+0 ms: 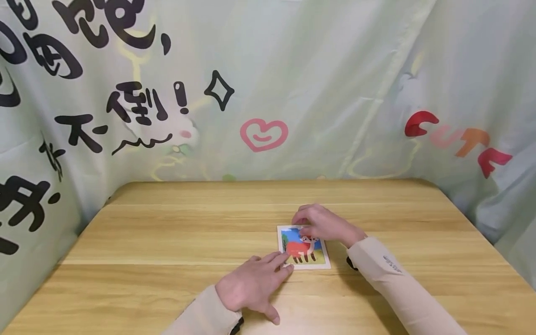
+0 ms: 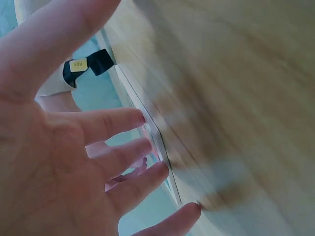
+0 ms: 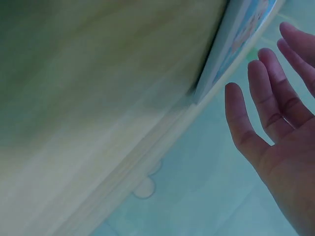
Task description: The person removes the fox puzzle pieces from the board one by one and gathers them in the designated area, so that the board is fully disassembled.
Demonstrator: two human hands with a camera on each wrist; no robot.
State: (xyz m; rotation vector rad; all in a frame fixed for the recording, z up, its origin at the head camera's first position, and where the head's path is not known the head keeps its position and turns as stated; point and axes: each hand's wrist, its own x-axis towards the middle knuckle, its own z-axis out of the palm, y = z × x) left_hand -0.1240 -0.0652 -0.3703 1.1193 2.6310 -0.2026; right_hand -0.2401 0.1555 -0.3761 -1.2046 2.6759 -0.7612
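A square picture board with a white border lies flat on the wooden table. It shows a red-orange, fox-like animal under a blue sky. My left hand has its fingers spread, with the fingertips at the board's near left corner. In the left wrist view, fingertips meet the board's pale edge. Above the board's far edge is my right hand, which hides part of the sky. The right wrist view shows this hand with loosely bent, parted fingers beside the board, holding nothing.
The wooden table reaches back to a pale green curtain with black lettering, a pink heart and coloured letters. A black strap with a yellow label sits at the right sleeve's cuff.
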